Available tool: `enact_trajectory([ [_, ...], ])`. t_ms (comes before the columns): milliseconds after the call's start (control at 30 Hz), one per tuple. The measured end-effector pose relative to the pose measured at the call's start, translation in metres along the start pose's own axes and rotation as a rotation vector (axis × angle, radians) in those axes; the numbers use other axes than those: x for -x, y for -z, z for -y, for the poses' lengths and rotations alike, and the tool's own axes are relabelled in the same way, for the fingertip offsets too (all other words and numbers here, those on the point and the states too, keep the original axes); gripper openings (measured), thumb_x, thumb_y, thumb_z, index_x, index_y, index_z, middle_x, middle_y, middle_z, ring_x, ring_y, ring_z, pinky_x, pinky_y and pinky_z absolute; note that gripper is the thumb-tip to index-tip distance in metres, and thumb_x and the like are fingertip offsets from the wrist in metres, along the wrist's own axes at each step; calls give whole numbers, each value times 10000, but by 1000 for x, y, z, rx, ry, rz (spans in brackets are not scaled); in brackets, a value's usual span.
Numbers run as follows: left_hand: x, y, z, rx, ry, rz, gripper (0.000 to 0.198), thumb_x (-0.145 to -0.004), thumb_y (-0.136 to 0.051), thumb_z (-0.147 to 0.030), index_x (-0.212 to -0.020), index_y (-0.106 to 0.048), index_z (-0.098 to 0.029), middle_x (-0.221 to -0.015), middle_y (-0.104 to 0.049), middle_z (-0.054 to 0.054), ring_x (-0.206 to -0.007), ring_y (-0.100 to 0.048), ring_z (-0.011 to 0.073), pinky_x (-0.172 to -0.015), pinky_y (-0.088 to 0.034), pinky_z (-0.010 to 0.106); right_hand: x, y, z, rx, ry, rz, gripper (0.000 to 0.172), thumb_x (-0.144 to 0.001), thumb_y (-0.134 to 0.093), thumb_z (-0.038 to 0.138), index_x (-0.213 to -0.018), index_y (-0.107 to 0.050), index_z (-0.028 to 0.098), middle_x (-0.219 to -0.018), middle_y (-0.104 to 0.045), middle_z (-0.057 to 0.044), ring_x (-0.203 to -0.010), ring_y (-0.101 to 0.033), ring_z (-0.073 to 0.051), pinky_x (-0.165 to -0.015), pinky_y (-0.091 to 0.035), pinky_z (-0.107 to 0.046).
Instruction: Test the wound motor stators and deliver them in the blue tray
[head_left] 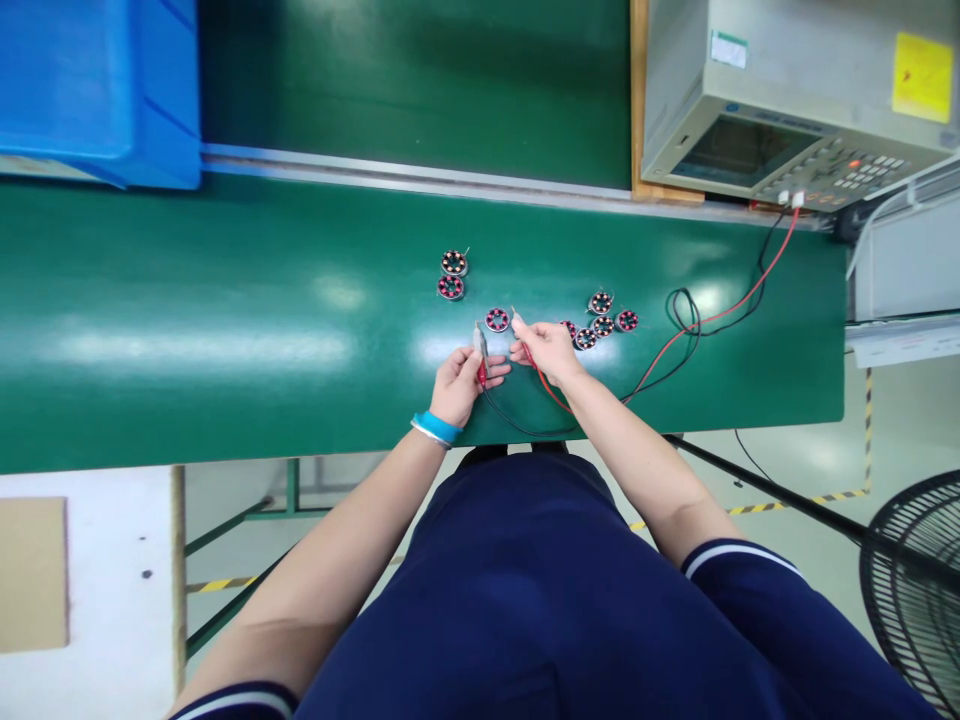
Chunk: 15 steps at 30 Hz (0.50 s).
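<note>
The two hands of the person are close together above the green counter (pixel 315 290), near its front edge. The left hand (pixel 455 388), with a blue band (pixel 437 427) at its wrist, pinches the left clip (pixel 478 345) between thumb and index finger, while the other fingers are loosely stretched; this clip shows some red on its grip, and a black cable (pixel 517 428) runs from it. The right hand (pixel 551 350) has its thumb and fingers closed on the right clip (pixel 517 319), to which a red cable (pixel 555 395) goes. Between the tips of both clips, one ring-shaped coil (pixel 496 320) lies on the counter; whether the clips touch its wire ends, I cannot tell. Behind it, a bit to the left, lie two similar coils (pixel 451 275) touching each other. Five more coils (pixel 602 326) lie just beside the right hand, one partly covered by it. The cables lead toward a grey instrument (pixel 750 150) at the right back.
</note>
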<state>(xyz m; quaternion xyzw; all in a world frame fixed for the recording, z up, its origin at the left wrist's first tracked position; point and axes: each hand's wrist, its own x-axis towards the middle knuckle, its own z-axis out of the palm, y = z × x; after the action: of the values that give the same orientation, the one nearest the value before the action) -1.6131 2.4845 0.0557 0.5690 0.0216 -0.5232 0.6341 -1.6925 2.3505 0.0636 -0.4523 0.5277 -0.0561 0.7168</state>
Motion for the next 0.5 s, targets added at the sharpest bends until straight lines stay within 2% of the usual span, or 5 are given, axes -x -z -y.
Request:
enact_trajectory([
  [500, 1, 0, -1, -8, 2, 3, 383, -792, -660, -450, -950, -490, -145, -880, -698, 110, -772, -691, 209, -654, -563, 278, 1, -1, 0, 23, 8, -1, 377, -749, -682, 488, -636, -562, 149, -587, -646, 0, -493, -614, -80, -462, -496, -161],
])
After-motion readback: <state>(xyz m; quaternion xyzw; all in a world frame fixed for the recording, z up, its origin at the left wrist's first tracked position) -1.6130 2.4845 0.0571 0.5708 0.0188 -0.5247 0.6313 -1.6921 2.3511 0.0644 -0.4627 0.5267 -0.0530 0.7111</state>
